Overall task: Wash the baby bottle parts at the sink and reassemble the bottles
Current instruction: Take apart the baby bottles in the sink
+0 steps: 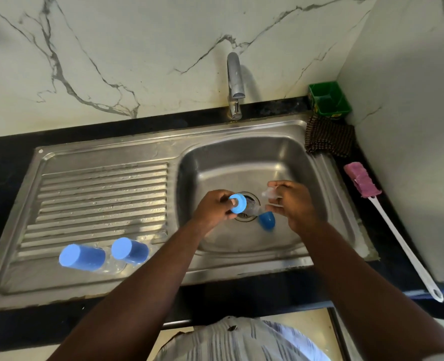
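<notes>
Black tabletop (7, 162) with a steel sink (241, 128) set into it. Ribbed drainboard (101, 194) runs to 9 o'clock, basin (241, 157) sits at centre, tap (235, 82) at 12.

On the drainboard at 8 o'clock: first bottle (84, 257) and second bottle (131, 250), both blue-capped, on their sides, just beside each other.

In the basin by the drain: loose blue cap (267, 222).

At 2 o'clock on the tabletop: green box (328, 100), with a checked cloth (328, 139) just in front of it, overlapping the sink rim.

At 4 o'clock: pink-headed brush (398, 238), lying with its white handle toward 5.

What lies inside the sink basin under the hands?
A dark blue cap beside the drain. The blue ring in the left hand hides part of the drain; the right hand holds a clear part.
</notes>
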Available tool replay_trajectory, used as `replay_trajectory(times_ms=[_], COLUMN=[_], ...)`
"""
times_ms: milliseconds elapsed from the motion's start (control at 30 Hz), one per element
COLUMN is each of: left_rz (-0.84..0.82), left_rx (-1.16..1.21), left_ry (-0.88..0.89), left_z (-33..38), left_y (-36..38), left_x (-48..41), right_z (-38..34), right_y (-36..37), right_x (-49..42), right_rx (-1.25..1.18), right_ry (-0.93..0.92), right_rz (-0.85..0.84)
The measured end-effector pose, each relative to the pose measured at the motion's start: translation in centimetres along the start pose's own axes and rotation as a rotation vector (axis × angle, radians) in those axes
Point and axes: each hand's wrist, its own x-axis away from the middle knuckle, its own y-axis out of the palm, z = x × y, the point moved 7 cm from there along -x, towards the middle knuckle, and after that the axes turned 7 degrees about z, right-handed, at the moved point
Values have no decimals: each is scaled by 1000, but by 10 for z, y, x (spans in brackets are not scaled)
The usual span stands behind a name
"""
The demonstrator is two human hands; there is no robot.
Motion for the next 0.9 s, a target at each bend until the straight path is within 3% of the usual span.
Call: replay_trajectory(times_ms=[167, 300, 433, 667, 900], left_rz=[200, 97, 74, 70, 239], left_rx=[-292, -593, -715, -734, -539], left_ry=[-94, -170, -233, -335, -333], left_z=[-41, -80, -104, -127, -120], left_y=[-10, 19, 37, 34, -8], left_x=[-45, -83, -105, -121, -122], right_z=[2, 23, 47, 51, 61], right_y=[-1, 8, 19, 64, 134], right_x=[-30, -52, -80, -113, -123], right_rx=[47, 186, 382, 869, 1262], right_ry=[11, 53, -6, -336, -673], right_rz=[1, -36, -54, -167, -411])
